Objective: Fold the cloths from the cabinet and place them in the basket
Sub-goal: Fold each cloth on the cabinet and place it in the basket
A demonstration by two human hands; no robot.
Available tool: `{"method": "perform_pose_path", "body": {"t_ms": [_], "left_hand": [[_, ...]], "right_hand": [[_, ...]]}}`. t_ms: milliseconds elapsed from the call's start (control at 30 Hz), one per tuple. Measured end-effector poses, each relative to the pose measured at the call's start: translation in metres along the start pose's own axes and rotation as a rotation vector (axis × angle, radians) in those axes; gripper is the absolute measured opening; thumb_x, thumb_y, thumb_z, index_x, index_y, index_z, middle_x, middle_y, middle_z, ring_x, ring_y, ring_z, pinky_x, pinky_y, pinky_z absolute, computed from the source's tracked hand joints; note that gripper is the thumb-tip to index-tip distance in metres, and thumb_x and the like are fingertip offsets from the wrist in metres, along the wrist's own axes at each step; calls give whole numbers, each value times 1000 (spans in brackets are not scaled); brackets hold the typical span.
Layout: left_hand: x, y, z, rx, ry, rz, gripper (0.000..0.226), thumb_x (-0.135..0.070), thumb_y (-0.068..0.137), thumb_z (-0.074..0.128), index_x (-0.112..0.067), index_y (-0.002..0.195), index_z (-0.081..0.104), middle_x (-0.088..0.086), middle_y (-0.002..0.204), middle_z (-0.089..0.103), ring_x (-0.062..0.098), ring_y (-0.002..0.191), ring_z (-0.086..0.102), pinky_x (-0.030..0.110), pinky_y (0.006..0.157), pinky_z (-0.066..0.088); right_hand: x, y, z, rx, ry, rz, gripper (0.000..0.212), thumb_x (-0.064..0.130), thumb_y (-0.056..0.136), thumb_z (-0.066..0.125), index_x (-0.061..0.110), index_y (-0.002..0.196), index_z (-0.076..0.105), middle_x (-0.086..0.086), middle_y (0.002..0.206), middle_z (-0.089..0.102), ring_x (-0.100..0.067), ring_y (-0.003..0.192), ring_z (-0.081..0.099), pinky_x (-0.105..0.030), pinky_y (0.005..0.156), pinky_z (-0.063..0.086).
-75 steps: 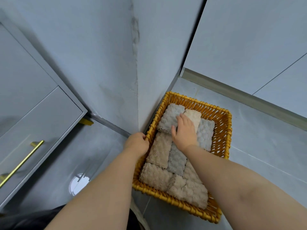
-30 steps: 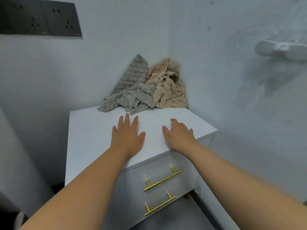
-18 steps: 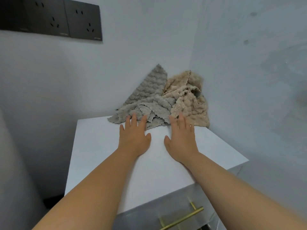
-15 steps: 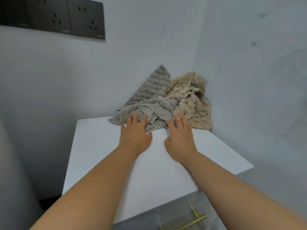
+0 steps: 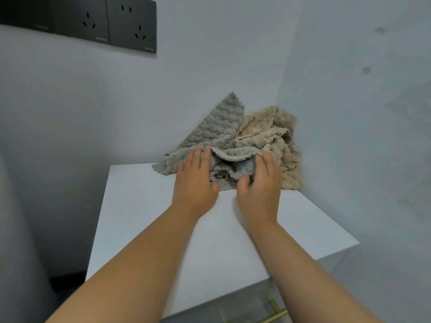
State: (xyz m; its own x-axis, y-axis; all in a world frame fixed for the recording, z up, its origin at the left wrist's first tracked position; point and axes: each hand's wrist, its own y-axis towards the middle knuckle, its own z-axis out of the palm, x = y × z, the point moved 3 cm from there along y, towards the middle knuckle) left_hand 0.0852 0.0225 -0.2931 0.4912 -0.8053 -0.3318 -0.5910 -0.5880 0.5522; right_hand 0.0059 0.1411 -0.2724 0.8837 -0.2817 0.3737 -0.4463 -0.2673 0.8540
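Note:
A crumpled grey cloth (image 5: 217,127) and a beige cloth (image 5: 288,159) lie heaped in the back right corner of the white cabinet top (image 5: 151,217), one grey corner leaning up against the wall. My left hand (image 5: 194,180) lies on the grey cloth's front part with fingers straight. My right hand (image 5: 258,185) pinches a raised fold of the grey cloth between thumb and fingers. The basket is out of view.
Walls close in the cabinet at the back and the right. Dark wall sockets (image 5: 130,26) sit high on the left. A brass drawer handle (image 5: 276,314) shows below the cabinet's front edge.
I turned from the basket on the floor to the cabinet. Both hands slid forward over the top onto the grey cloth, and my right hand has taken hold of a fold and lifted it.

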Motion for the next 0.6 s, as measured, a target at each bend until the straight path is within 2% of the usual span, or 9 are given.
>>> {"method": "perform_pose_path", "body": {"t_ms": [100,167,233,300,333,400,500,600], "left_hand": [[-5,-6,-11,-90,-137,23,80,-25,87,56,-13,152,10,4,155,23,21,144,17,40,117,18],[-5,-11,-19,-146,-224,-35,69,-21,86,61,-15,147,30,4,139,46,24,132,34,37,108,30],[-7,-19,-26,-188,-251,-84,43,-19,87,62,-12,129,55,5,121,58,25,120,43,31,96,34],[-7,-28,-28,-221,-276,-120,22,-18,88,64,-9,107,68,4,109,63,25,112,47,25,87,32],[-8,-33,-31,-217,-310,-149,19,-18,87,66,-9,104,69,3,107,63,24,111,47,20,84,30],[-12,-41,-35,-168,-364,-201,27,-20,84,69,-11,110,66,0,112,59,20,114,44,16,85,27],[-23,-49,-40,-101,-426,-248,45,-20,79,73,-14,121,58,0,121,52,18,120,40,21,94,31],[-39,-55,-48,-116,-502,-302,35,-9,80,69,-15,114,64,1,116,53,19,116,42,18,86,32]], "right_hand": [[12,-11,-14,-97,124,81,41,4,82,52,-7,121,57,-17,127,54,-21,124,41,-29,107,33],[16,-16,-23,-112,180,153,36,6,83,52,-4,117,61,-14,122,57,-19,118,46,-24,101,37],[19,-16,-33,-112,213,175,28,6,84,55,-2,109,66,-10,110,61,-22,105,55,-23,90,42],[21,-12,-44,-124,277,237,18,4,85,60,1,100,69,-6,99,63,-19,91,58,-23,80,45],[23,-10,-51,-128,310,287,14,2,85,62,3,96,70,-4,94,63,-15,86,57,-24,77,46],[28,-5,-67,-114,376,381,12,1,85,62,9,88,70,-2,87,64,-9,76,55,-22,70,47],[38,7,-86,-34,538,473,22,-2,84,62,18,77,66,3,72,61,-6,64,51,-12,59,41],[46,17,-108,21,664,492,23,-3,85,62,20,80,63,2,71,58,-4,57,46,-11,54,40]]}}
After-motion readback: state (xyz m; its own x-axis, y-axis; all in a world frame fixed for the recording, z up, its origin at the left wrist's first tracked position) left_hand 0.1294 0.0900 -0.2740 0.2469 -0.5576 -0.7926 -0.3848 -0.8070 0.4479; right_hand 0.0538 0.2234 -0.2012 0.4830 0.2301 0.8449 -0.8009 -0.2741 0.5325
